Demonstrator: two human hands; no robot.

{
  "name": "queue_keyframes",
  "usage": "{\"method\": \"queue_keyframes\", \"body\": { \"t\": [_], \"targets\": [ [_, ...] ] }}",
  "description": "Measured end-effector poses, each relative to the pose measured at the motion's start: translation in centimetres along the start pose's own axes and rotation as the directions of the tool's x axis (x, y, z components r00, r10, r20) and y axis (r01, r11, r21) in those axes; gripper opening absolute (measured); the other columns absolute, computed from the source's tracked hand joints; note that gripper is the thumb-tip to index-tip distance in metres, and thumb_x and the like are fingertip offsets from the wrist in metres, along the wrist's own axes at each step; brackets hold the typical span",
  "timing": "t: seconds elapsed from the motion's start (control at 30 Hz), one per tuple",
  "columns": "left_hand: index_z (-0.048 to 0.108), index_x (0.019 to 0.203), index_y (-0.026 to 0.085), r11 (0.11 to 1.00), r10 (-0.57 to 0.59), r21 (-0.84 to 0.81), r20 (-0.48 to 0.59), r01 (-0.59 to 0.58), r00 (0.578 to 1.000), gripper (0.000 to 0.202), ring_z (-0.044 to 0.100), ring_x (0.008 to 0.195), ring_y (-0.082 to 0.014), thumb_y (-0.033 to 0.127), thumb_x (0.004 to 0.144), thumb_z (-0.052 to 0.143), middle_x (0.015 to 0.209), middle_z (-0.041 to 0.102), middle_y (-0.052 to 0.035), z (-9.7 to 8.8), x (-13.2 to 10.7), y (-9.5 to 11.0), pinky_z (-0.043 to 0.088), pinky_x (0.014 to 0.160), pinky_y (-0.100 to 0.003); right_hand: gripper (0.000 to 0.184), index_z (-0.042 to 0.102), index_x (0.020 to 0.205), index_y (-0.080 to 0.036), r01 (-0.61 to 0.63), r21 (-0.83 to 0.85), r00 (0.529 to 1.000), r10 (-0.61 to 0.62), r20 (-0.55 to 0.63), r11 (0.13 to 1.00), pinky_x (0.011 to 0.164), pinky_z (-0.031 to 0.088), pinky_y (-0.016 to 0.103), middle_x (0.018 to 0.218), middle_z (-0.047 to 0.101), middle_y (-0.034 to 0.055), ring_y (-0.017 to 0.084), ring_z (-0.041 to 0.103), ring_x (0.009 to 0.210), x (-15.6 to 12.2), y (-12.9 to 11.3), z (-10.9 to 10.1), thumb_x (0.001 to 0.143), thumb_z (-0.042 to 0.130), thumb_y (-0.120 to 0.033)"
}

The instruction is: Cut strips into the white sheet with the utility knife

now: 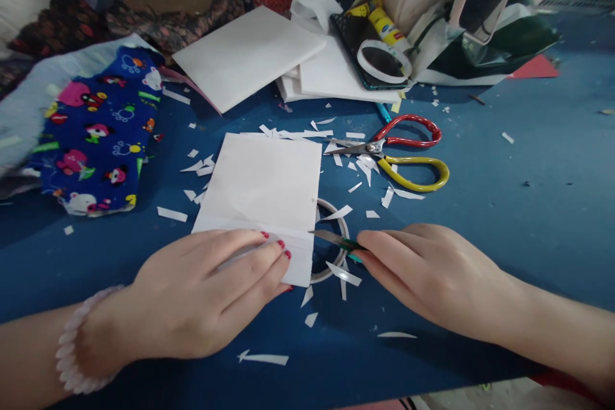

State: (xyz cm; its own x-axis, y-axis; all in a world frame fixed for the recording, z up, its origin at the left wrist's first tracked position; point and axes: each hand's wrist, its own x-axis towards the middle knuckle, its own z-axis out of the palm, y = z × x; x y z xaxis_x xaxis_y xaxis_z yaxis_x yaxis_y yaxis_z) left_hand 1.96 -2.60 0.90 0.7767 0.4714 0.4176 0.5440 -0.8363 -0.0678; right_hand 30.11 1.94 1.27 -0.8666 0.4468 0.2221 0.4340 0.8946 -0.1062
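A folded white paper card (262, 179) lies on the blue table, a crease running across its lower part. My left hand (206, 295) rests on that lower part, fingers stretched out flat and pressing it down; they cover some of the lower edge. In my right hand (423, 269) is a craft knife (331, 238) with a green handle, mostly hidden by the fingers. Its blade points left, and the tip meets the card's right edge near the crease. Under that edge a roll of tape (343, 224) shows in part.
Scissors (372, 148) with one red and one yellow handle lie behind my right hand, among white paper scraps (262, 359). Farther back are white sheets (250, 54), a phone (348, 45) with another tape roll (384, 63) and a yellow glue stick (387, 27). Patterned blue fabric (100, 134) lies left.
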Motion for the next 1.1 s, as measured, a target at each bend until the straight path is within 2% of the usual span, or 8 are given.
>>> {"method": "queue_keyframes", "body": {
  "t": [0.17, 0.3, 0.47, 0.67, 0.83, 1.1],
  "targets": [
    [0.063, 0.109, 0.010, 1.000, 0.002, 0.015, 0.003, -0.002, 1.000, 0.012, 0.072, 0.085, -0.0198, 0.016, 0.105, 0.054, 0.097, 0.077, 0.0004, -0.02, 0.02, -0.05, 0.057, 0.073, -0.035, 0.025, 0.057, 0.083, -0.014, 0.014, 0.027, 1.000, -0.014, -0.003, 1.000, 0.044, 0.026, 0.031, 0.063, 0.058, 0.0009, 0.011, 0.041, 0.046, -0.11, -0.41, -0.03, 0.100, 0.040, -0.009],
    [0.063, 0.109, 0.009, 1.000, 0.015, 0.022, 0.000, -0.015, 1.000, 0.013, 0.072, 0.085, -0.0195, 0.016, 0.105, 0.053, 0.096, 0.077, 0.0003, 0.13, 0.19, -0.19, 0.056, 0.073, -0.035, 0.028, 0.055, 0.078, -0.016, 0.016, 0.034, 1.000, -0.016, -0.006, 0.999, 0.045, 0.026, 0.031, 0.060, 0.056, 0.0000, 0.011, 0.041, 0.046, -0.10, -0.35, -0.10, 0.100, 0.040, -0.008],
    [0.064, 0.110, 0.009, 1.000, 0.009, 0.003, 0.002, -0.009, 1.000, 0.013, 0.071, 0.087, -0.0200, 0.017, 0.103, 0.057, 0.098, 0.076, -0.0009, 0.23, 0.14, -0.17, 0.056, 0.076, -0.036, 0.027, 0.058, 0.083, -0.014, -0.028, -0.018, 1.000, 0.028, 0.001, 0.999, 0.044, 0.024, 0.032, 0.055, 0.050, -0.0024, 0.011, 0.039, 0.043, -0.11, 0.20, -0.04, 0.102, 0.039, -0.014],
    [0.064, 0.109, 0.010, 1.000, 0.008, 0.008, -0.009, -0.008, 1.000, 0.012, 0.070, 0.087, -0.0194, 0.018, 0.102, 0.058, 0.098, 0.075, -0.0004, 0.14, 0.12, -0.18, 0.056, 0.075, -0.034, 0.020, 0.057, 0.090, -0.013, -0.010, -0.021, 1.000, 0.010, 0.024, 1.000, 0.045, 0.022, 0.030, 0.061, 0.054, -0.0015, 0.011, 0.040, 0.045, -0.22, 0.11, 0.05, 0.097, 0.040, -0.007],
    [0.065, 0.109, 0.009, 1.000, 0.006, -0.003, -0.004, -0.006, 1.000, 0.012, 0.071, 0.086, -0.0202, 0.016, 0.101, 0.058, 0.097, 0.076, -0.0011, 0.15, 0.12, -0.20, 0.057, 0.073, -0.035, 0.020, 0.055, 0.087, -0.016, -0.007, -0.025, 0.999, 0.008, 0.039, 1.000, 0.046, 0.022, 0.030, 0.062, 0.054, -0.0016, 0.012, 0.038, 0.046, -0.37, 0.07, 0.03, 0.094, 0.040, -0.004],
    [0.064, 0.109, 0.009, 1.000, 0.001, -0.010, 0.000, -0.001, 1.000, 0.012, 0.071, 0.085, -0.0205, 0.015, 0.103, 0.057, 0.095, 0.077, -0.0011, 0.08, 0.30, -0.19, 0.057, 0.072, -0.036, 0.019, 0.056, 0.089, -0.014, -0.009, -0.017, 0.999, 0.010, 0.044, 1.000, 0.046, 0.022, 0.031, 0.060, 0.052, -0.0017, 0.012, 0.038, 0.045, -0.29, 0.15, 0.13, 0.094, 0.041, -0.004]
  ]
}}
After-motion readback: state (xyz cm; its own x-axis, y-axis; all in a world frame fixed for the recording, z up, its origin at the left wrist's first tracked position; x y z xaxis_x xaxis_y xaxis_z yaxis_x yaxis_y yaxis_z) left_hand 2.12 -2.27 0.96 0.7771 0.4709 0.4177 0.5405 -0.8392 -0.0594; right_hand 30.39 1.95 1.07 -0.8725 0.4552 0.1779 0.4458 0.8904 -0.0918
